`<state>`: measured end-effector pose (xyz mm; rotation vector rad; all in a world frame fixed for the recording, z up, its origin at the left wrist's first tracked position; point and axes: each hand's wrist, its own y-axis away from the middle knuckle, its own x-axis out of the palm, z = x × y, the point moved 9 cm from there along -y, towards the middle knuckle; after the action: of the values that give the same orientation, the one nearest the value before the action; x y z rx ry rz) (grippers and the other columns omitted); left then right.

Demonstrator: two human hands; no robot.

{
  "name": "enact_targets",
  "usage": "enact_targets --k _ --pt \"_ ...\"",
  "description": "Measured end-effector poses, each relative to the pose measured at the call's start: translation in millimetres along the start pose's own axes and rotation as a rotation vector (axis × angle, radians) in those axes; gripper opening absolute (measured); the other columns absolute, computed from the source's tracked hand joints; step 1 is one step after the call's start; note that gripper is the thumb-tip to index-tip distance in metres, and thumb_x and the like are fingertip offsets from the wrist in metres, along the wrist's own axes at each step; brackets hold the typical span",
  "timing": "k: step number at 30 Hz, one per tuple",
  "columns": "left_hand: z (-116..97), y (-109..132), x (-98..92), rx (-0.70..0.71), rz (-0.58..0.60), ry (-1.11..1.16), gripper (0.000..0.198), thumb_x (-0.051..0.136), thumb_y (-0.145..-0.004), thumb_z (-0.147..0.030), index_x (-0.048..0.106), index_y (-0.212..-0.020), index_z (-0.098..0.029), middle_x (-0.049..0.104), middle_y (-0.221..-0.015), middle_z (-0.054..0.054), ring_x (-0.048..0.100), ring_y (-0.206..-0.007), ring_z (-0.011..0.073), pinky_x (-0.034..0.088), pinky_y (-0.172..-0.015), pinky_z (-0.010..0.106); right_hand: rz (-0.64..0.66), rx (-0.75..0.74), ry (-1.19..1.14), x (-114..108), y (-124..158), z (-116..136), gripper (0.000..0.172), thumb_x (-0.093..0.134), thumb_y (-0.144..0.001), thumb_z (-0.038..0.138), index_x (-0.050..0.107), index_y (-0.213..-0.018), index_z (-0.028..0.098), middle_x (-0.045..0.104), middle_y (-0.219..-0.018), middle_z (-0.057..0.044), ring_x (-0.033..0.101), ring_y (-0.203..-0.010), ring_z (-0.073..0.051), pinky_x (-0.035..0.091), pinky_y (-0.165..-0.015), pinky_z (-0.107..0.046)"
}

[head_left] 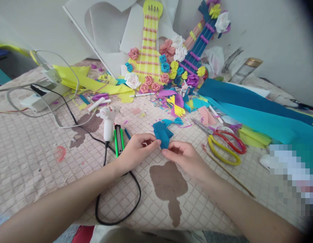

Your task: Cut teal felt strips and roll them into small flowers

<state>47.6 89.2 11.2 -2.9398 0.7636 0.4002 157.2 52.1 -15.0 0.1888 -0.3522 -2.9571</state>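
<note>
My left hand [135, 148] and my right hand [185, 157] meet over the middle of the mat, both pinching a folded strip of dark blue paper [162, 133]. The strip stands up between my fingertips, its lower end hidden by them. A white glue gun [108, 123] lies just beyond my left hand, with a green utility knife [118, 140] beside it. Yellow scissors [223, 152] and red scissors [228, 140] lie to the right of my right hand.
A black cable [106, 182] loops under my left wrist. Two paper guitars, a yellow one [149, 44] and a blue one [199, 47], trimmed with paper roses stand at the back. Teal paper sheets [260, 111] spread on the right. Scraps litter the mat; a thin stick [229, 173] lies near my right forearm.
</note>
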Motion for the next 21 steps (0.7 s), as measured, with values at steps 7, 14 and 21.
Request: enact_targets --k 7,14,21 --pt "-2.8 0.8 1.3 0.016 0.01 -0.008 0.024 0.054 -0.082 -0.029 0.06 -0.064 -0.014 0.057 -0.061 -0.001 0.048 -0.059 0.0101 0.037 -0.054 0.021 -0.011 0.033 0.003 0.8 2.5 -0.4 0.026 0.061 -0.075 0.038 0.053 -0.06 0.019 0.044 -0.058 0.004 0.041 -0.057 -0.011 0.028 -0.054 -0.027" --pt "-4.2 0.8 2.8 0.032 0.016 -0.006 0.024 0.054 -0.082 -0.026 0.059 -0.063 -0.014 0.054 -0.06 -0.002 0.046 -0.059 0.0093 0.036 -0.054 0.021 -0.011 0.041 0.014 -0.1 2.7 -3.3 0.031 0.06 -0.077 0.04 0.052 -0.056 0.019 0.044 -0.055 0.004 0.041 -0.056 -0.011 0.028 -0.054 -0.027" --pt "-2.3 0.7 1.6 0.021 0.029 0.039 0.023 0.054 -0.083 -0.028 0.06 -0.066 -0.013 0.056 -0.063 -0.001 0.048 -0.061 0.0102 0.037 -0.057 0.022 0.075 0.026 -0.003 5.7 1.8 -2.9 0.026 0.065 -0.074 0.043 0.061 -0.068 0.019 0.054 -0.063 0.002 0.047 -0.061 -0.013 0.034 -0.057 -0.027"
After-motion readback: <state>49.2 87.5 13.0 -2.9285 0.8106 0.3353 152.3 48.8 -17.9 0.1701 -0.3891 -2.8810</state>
